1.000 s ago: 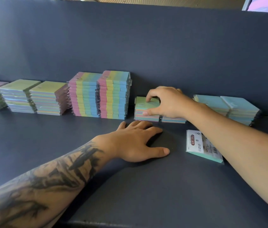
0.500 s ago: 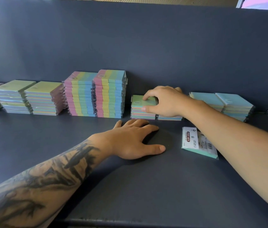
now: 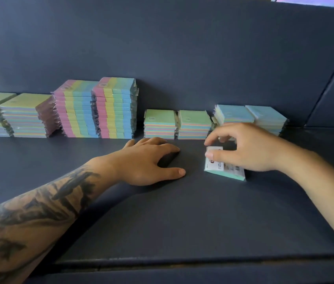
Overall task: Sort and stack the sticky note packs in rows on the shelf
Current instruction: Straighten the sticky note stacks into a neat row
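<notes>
Dark blue shelf (image 3: 182,222) with a matching back wall carries everything in view. On it, the right hand (image 3: 250,150) arches over a loose pack (image 3: 223,170) lying label-up, thumb at its near-left corner and fingertips curled past the far edge, closing to pinch it, probably to lift it. Whether the grip is firm yet I cannot tell. Just beside, the left hand (image 3: 151,160) lies flat, fingers spread and holding nothing, likely as a brace. Behind the hands, two short green stacks (image 3: 177,125) stand against the wall, low enough to take another pack. Right of them are pale blue stacks (image 3: 252,115); left are tall striped stacks (image 3: 96,109) and yellow-green stacks (image 3: 14,115), sorted by colour.
</notes>
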Available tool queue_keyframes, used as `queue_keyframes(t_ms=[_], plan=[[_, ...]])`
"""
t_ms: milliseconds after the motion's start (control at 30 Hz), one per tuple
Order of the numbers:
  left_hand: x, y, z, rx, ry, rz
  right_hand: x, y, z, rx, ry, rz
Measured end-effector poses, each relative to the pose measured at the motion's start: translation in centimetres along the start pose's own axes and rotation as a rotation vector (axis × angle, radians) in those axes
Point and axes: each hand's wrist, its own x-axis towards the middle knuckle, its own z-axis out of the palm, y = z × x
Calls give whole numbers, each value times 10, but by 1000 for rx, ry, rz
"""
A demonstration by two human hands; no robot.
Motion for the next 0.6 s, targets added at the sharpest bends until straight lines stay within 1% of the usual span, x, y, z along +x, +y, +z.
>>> queue_keyframes(t_ms=[67, 133, 200, 300, 367, 467, 533, 600], plan=[[3, 0, 2, -15, 43, 52, -15, 9, 1, -3, -71, 43], [6, 2, 5, -57, 64, 97, -24, 14, 4, -4, -97, 68], [8, 6, 9, -95, 89, 153, -26, 17, 10, 15, -61, 63], [9, 9, 13, -175, 153, 257, -29, 17, 18, 146, 1, 42], [8, 9, 15, -247, 214, 333, -30, 14, 21, 319, 13, -9], [8, 10, 17, -335, 357, 423, -31, 11, 23, 673, 17, -81], [9, 13, 15, -480, 387, 403, -30, 10, 25, 923, -21, -76], [9, 14, 12, -626, 386, 356, -30, 8, 27, 1196, -77, -3]])
